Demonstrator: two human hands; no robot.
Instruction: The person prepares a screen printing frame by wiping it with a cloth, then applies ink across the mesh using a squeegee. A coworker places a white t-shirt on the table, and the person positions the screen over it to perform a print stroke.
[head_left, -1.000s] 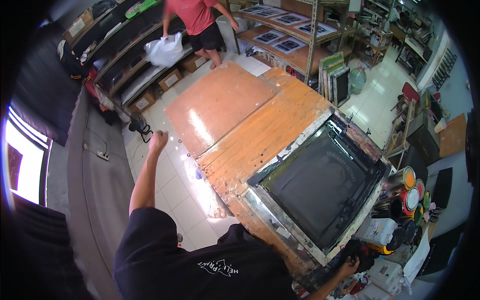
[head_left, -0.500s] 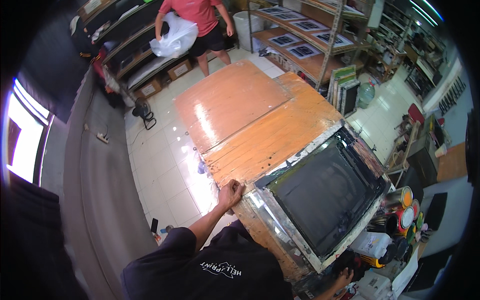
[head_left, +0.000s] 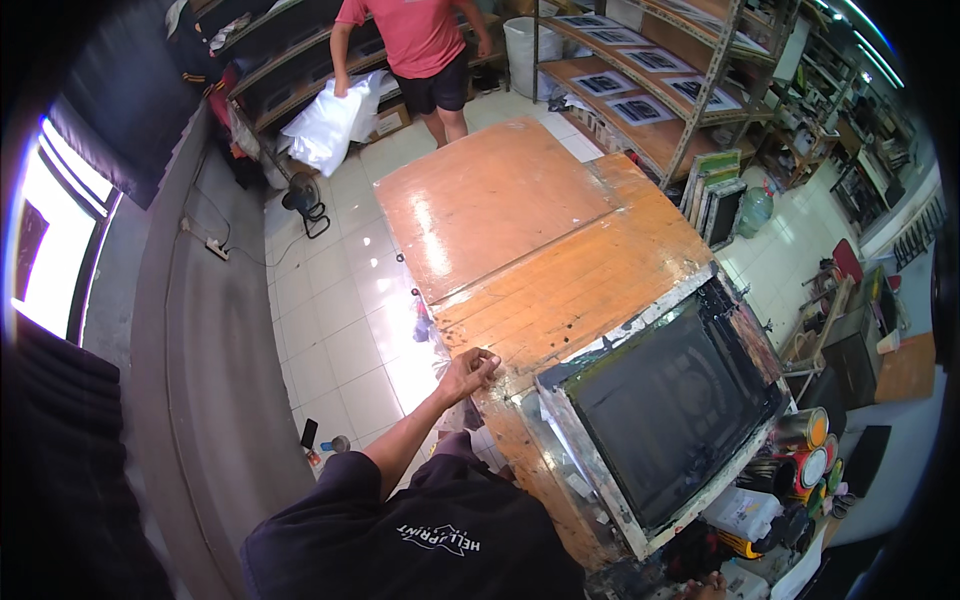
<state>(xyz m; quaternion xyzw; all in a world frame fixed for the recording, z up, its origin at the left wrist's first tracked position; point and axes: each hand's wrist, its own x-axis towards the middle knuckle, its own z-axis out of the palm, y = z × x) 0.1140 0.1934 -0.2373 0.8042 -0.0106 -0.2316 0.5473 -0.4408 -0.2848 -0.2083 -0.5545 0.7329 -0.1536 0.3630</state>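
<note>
My left hand point(head_left: 470, 373) is over the left edge of the wooden table point(head_left: 540, 310), beside the near-left corner of a screen-printing frame point(head_left: 590, 470). Its fingers are curled toward the thumb; anything between them is too small to make out. Dark mesh point(head_left: 680, 410) fills the frame, with a faint rounded pattern in it and dark ink smeared along its far end. At the lower edge, past the frame's near corner, my right hand point(head_left: 705, 588) shows only in part. Its fingers are in shadow and cut off.
Ink cans point(head_left: 803, 430) and a white jug point(head_left: 742, 512) crowd the right side. Beyond the table a person point(head_left: 415, 40) holds a white plastic bag point(head_left: 335, 125). Printed sheets lie on a rack point(head_left: 640, 100). A fan point(head_left: 303, 200) stands on the tiled floor by the wall.
My left hand has lifted slightly off the table edge and its fingers have loosened. My right hand has dropped lower, mostly out of view. The person's bag has swung down and left.
</note>
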